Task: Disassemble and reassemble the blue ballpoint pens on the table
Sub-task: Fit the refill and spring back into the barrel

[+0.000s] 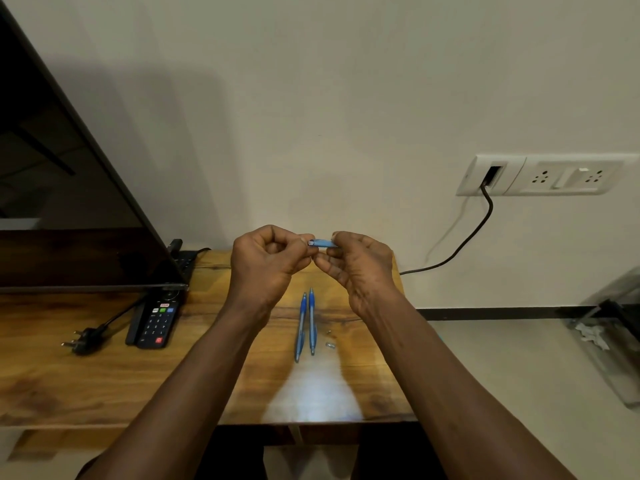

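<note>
A short blue pen piece (322,243) is held level above the far part of the table (104,375). Its right end is pinched in the curled fingers of the right hand (360,268), and its left end is pinched by the curled left hand (266,265); whether a separate small part sits there cannot be told. The piece is best kept straight, turned gently and held over the wood. Two blue pens (300,327) lie side by side below, with small metal parts (330,345) just beside them.

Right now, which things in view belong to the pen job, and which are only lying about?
Job: blue pen part between left hand and right hand; two blue pens; small metal pieces.
Lying about: TV remote, plug, television, wall socket.
</note>
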### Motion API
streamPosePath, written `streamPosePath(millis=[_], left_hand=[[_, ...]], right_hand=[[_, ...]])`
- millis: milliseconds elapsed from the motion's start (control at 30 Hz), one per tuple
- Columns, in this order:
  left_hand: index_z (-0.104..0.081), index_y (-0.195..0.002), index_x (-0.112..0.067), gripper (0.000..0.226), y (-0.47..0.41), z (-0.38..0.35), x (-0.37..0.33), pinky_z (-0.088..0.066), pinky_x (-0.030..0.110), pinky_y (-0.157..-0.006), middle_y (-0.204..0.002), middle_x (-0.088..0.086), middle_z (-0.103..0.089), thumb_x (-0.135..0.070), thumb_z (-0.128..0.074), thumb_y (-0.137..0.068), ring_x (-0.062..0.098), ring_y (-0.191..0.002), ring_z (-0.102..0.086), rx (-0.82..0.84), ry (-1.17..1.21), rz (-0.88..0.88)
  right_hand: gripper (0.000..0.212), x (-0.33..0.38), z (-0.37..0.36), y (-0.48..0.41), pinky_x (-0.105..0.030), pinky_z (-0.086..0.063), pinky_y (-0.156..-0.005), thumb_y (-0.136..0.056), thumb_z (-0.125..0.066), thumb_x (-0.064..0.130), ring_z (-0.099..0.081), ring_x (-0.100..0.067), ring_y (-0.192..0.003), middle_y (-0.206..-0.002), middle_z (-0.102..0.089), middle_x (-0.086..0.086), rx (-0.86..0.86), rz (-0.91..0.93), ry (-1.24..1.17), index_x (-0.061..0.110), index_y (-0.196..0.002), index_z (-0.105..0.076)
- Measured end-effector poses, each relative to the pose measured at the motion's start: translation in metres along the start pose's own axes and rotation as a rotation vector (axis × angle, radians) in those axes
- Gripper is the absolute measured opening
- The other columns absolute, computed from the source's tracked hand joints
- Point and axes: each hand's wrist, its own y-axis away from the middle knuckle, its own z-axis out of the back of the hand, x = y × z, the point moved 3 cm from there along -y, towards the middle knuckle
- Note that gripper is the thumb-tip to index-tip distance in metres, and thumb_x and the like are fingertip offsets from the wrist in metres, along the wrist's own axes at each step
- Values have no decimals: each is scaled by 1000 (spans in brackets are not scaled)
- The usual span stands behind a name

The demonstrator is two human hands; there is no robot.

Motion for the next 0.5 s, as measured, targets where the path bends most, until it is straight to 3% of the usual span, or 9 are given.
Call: streamPosePath(millis=[500], left_hand=[[-76, -103, -2, 11, -1, 4, 2, -64, 29, -80, -92, 12, -80, -8, -75, -93, 22, -93, -79, 24, -11, -22]], right_hand=[[15, 1, 0, 3, -34, -64, -68, -94, -67, 2, -74, -23, -63, -88, -69, -20, -7, 27, -13, -2, -108, -66]])
